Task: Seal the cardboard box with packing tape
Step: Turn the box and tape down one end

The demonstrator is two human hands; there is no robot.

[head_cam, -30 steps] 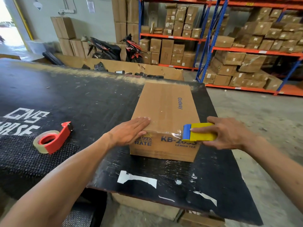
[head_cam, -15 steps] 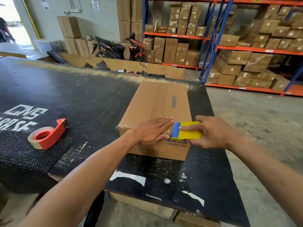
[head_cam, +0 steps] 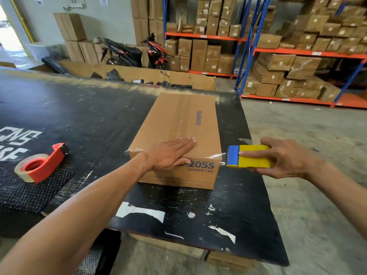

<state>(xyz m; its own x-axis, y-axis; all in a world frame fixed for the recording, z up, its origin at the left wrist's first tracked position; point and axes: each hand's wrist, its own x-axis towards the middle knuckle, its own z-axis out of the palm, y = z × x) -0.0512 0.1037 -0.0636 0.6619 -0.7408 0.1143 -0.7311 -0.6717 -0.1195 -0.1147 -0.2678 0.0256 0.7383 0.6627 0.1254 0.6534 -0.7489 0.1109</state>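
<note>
Clear tape (head_cam: 218, 155) now spans the cardboard box (head_cam: 178, 124) near edge; right hand (head_cam: 286, 157), gripping the yellow dispenser (head_cam: 250, 156), has cleared the corner. Left hand (head_cam: 170, 153) presses flat. Cutting seems due.

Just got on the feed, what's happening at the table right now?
A person is taping a cardboard box on a black table. The left hand lies flat on the box's near top edge, pressing down. The right hand holds a yellow and blue tape dispenser just off the box's right corner, with clear tape stretched from box to dispenser, not yet cut. A red tape dispenser sits unused on the left.
</note>
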